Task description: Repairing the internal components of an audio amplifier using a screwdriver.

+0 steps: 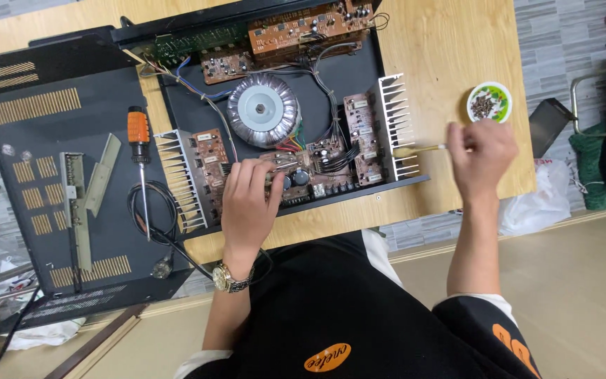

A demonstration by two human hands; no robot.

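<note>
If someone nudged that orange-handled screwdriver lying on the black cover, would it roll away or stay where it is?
The orange-handled screwdriver would probably roll a little sideways, since its handle looks round and the black cover under it looks flat and smooth. It looks rigid, so it should lift in one piece. The black cable looped by its shaft might stop it.

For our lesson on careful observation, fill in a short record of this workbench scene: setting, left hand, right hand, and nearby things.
Setting: opened amplifier chassis on a wooden table, seen from above
Left hand: left hand rests on the circuit boards at the chassis front edge; wristwatch on wrist
Right hand: right hand holds a thin tool pointing toward the right heat sink
Centre: round toroidal transformer
Nearby: orange-handled screwdriver on the removed black cover; small dish of screws
</note>
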